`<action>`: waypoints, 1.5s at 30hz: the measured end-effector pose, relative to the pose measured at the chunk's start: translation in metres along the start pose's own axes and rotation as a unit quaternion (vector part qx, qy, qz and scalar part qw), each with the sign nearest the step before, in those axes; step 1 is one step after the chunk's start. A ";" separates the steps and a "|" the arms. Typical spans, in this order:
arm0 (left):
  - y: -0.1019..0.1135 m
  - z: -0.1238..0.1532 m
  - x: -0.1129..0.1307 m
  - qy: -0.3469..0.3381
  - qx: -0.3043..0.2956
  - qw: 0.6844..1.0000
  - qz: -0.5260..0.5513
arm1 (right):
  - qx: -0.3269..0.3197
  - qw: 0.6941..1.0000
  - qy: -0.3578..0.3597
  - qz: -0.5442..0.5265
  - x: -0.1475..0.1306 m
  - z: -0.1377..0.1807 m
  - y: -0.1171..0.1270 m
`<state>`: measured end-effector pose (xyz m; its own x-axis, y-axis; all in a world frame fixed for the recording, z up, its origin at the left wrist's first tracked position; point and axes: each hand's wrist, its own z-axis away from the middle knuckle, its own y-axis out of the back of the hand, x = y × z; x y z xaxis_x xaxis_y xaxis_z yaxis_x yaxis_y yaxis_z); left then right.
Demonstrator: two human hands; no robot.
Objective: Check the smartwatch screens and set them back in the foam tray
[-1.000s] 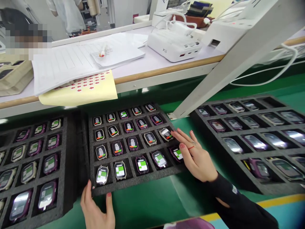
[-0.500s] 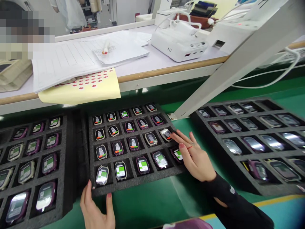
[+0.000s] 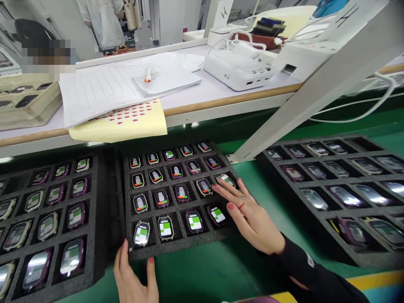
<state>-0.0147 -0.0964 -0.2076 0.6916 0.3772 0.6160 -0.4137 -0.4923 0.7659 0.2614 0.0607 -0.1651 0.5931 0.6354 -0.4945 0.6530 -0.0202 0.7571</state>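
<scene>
In the middle, a dark foam tray (image 3: 176, 247) holds rows of smartwatches in square cells. Several screens in its back rows show white text with a red and green bar; those in the front row show green and white blocks. My right hand (image 3: 255, 219) reaches over the tray's right side, fingers stretched out, its fingertips at the right edge of a silver-framed smartwatch (image 3: 204, 186). Partly behind those fingers is another smartwatch (image 3: 226, 180) with a pale greenish screen. My left hand (image 3: 135, 273) lies at the tray's front left corner, thumb and fingers apart.
Foam trays of watches stand on the left (image 3: 94, 235) and right (image 3: 303, 219). Above, a shelf (image 3: 227, 101) carries papers (image 3: 101, 88), a white charger box (image 3: 236, 71) and a beige bin (image 3: 38, 105). A slanted white post (image 3: 296, 97) comes down behind the middle tray. A person is beyond.
My right hand has slid left from the end watch to the one beside it. That end watch's screen has turned from text to pale green. The camera view has shifted slightly.
</scene>
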 end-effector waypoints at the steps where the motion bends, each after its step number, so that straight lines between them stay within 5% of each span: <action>1: 0.000 0.000 0.000 0.002 0.000 1.000 0.001 | -0.015 1.000 0.001 -0.001 -0.001 -0.002 -0.001; 22: 0.002 0.004 0.005 0.025 -0.013 0.999 0.022 | -0.149 0.985 0.083 -0.005 -0.041 -0.032 -0.026; 45: 0.006 0.008 0.008 0.043 -0.031 0.998 0.043 | -0.181 0.977 0.110 -0.011 -0.079 -0.053 -0.057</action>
<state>-0.0062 -0.1026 -0.1997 0.5997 0.4027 0.6915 -0.5076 -0.4766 0.7178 0.1522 0.0524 -0.1463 0.4393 0.7839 -0.4388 0.4307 0.2450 0.8686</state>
